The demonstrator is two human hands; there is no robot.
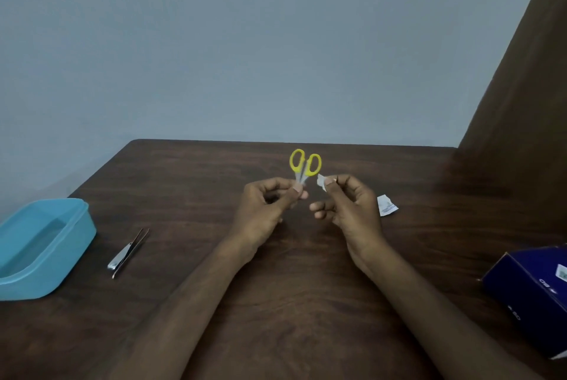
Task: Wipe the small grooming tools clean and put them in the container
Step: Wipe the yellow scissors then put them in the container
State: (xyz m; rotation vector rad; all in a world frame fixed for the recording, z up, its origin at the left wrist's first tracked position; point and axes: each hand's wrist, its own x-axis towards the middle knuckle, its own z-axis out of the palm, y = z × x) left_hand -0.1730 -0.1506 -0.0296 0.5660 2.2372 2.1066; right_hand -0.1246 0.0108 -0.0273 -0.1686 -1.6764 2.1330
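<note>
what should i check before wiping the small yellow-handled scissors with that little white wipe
1. Left hand grips the small yellow-handled scissors by the blades: ok.
2. Right hand pinches the little white wipe: ok.
3. Wipe touching the scissors: not ok, still apart.
4. Scissor blades clean: cannot tell, hidden by fingers.
5. Open blue plastic container ready on the table: ok.
6. Metal tweezers and nail clipper wiped: cannot tell.

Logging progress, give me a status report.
Left hand holds yellow scissors; right hand pinches wipe. Tweezers, clipper on table. Container empty. Nothing blocking.
</note>
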